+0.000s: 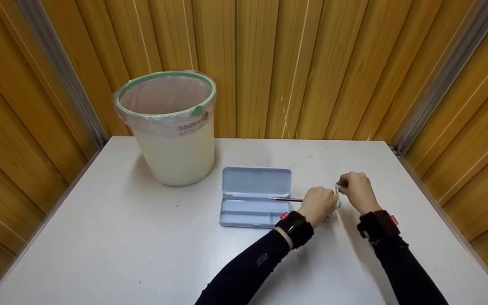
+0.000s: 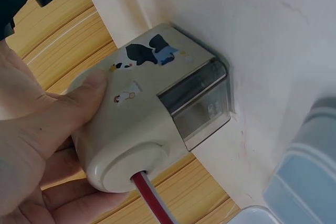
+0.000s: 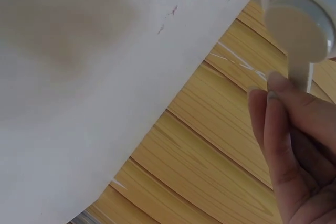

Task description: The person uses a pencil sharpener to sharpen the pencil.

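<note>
A cream desktop pencil sharpener (image 2: 126, 124) with small cartoon prints and a clear shavings drawer sits in the grip of my left hand (image 1: 319, 202), thumb across its casing. In the left wrist view, a red pencil (image 2: 152, 198) sticks out of the sharpener's front hole. The head view shows this pencil pointing left over the blue pencil case. On the sharpener's other side, my right hand (image 1: 357, 192) pinches the end of the crank handle (image 3: 300, 69) between thumb and fingers. My left hand hides most of the sharpener in the head view.
An opened light-blue pencil case (image 1: 256, 182) with divided compartments lies left of my hands on the white table (image 1: 155, 254). Behind it to the left stands a cream bin (image 1: 180, 148) with a green rim and a clear liner. Wood-patterned walls (image 1: 256, 67) enclose the table.
</note>
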### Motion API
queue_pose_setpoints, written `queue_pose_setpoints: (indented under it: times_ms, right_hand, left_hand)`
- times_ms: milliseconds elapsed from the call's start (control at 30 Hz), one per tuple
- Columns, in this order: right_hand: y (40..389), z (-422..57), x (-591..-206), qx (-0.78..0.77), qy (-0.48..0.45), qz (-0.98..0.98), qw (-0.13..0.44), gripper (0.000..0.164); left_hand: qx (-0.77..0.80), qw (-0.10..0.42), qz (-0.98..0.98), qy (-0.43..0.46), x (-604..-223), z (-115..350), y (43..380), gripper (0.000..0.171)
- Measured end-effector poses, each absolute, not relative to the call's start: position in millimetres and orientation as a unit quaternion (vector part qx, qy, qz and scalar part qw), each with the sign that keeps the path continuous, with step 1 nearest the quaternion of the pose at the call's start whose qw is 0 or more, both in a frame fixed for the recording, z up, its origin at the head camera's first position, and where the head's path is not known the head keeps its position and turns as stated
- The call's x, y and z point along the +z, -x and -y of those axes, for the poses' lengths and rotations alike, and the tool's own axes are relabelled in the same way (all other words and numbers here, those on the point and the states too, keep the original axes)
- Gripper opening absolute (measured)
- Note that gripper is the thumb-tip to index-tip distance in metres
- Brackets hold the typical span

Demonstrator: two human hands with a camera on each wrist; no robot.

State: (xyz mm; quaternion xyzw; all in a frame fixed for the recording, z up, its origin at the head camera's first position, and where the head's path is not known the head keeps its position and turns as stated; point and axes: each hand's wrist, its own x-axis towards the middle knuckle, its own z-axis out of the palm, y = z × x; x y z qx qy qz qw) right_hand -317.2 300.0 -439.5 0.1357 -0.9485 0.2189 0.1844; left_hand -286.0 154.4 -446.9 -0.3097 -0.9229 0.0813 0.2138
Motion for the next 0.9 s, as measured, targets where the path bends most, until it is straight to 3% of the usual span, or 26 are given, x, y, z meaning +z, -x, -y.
queue_pose_setpoints:
  times_ms: [600, 767, 900]
  right_hand:
    - [329, -310, -462, 0.257, -0.135, 0.949, 0.119, 0.008]
    - [331, -312, -472, 0.248, -0.145, 0.954, 0.080, 0.018]
    - [328, -312, -476, 0.248, -0.150, 0.954, 0.080, 0.022]
  left_hand:
    - [0.076, 0.220, 0.921, 0.313, -447, -153, 285, 0.013]
    - [0.083, 0.212, 0.920, 0.318, -446, -153, 286, 0.019]
    - [0.085, 0.206, 0.923, 0.314, -446, -154, 285, 0.019]
